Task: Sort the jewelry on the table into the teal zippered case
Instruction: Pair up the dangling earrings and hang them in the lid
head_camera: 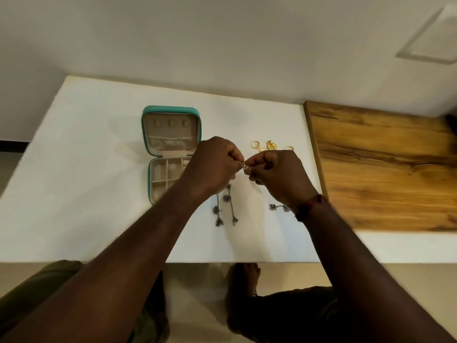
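The teal zippered case [146, 134] lies open on the white table [86, 169], its beige lid flat at the back and its divided tray nearer me. Just right of the case, my left hand [212, 164] and my right hand [279, 177] meet above the table. Both pinch one small shiny earring [245, 167] between their fingertips. Dark silver dangly chains [226, 206] lie on the table below my left hand. A similar dark piece [278, 207] rests under my right wrist. Several gold rings and a gold ornament [270, 146] sit beyond my right hand.
A wooden board [383, 169] borders the table on the right. A white wall stands behind the table. The table's front edge runs just above my knees and one foot [243, 276] on the floor.
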